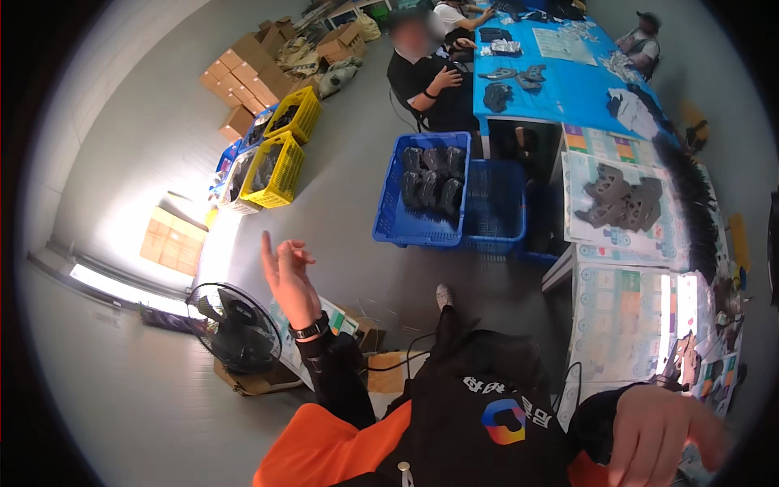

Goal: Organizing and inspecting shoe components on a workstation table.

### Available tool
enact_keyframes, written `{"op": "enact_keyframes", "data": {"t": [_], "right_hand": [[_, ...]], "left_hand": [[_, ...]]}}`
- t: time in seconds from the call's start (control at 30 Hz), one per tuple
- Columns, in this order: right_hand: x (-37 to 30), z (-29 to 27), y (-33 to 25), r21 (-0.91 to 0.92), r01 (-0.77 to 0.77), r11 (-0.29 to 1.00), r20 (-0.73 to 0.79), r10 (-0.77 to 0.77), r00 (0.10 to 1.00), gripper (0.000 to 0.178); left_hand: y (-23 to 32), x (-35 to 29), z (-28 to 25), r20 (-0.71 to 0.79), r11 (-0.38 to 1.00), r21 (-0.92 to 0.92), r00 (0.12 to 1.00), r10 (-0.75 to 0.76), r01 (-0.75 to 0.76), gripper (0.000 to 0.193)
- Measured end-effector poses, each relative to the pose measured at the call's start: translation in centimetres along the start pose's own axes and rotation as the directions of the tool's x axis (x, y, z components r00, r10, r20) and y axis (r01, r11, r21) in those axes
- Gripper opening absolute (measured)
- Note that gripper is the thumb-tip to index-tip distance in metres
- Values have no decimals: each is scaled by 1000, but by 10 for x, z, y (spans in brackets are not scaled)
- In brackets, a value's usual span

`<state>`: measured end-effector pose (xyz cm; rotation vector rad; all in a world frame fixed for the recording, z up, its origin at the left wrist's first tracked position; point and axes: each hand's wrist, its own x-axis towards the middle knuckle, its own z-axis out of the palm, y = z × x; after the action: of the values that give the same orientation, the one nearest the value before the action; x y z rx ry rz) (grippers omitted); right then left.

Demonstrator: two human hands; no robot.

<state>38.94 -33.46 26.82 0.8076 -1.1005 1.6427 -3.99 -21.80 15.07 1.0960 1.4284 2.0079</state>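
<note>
My left hand (290, 280) is raised over the floor, a dark watch on its wrist. Its index finger points up, the other fingers are loosely bent, and it holds nothing. Below it stands a black floor fan (237, 329). My right hand (659, 434) hangs at the lower right, partly blurred, its fingers apart and pointing down, their tips near the picture's edge. Nothing shows in it. The nearest thing to it is the worktable (613, 357), covered with printed sheets. Farther up this table lies a pile of dark grey plastic parts (621, 199).
Ahead, a blue crate (388, 219) holds several wrapped black parts, beside another blue crate (497, 241). Yellow crates (280, 191) and cardboard boxes (247, 69) stand at the left. Several people sit around a blue-covered table (556, 93). A black cable (398, 363) runs near my legs.
</note>
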Motion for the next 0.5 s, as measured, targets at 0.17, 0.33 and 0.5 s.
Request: {"op": "enact_keyframes", "data": {"t": [0.17, 0.33, 0.5], "right_hand": [[-17, -1, 2, 221, 199, 955, -185, -160, 970, 35], [-19, -15, -10, -162, -207, 965, 470, 260, 844, 28], [-23, -9, -10, 45, -26, 999, 266, 14, 964, 17]], "left_hand": [[-9, -12, -2, 155, 955, -255, 981, -115, 152, 59], [-10, -24, 3, 200, 976, -107, 966, -163, 187, 56], [-24, -31, 21, 265, 967, -96, 943, -203, 235, 56]]}}
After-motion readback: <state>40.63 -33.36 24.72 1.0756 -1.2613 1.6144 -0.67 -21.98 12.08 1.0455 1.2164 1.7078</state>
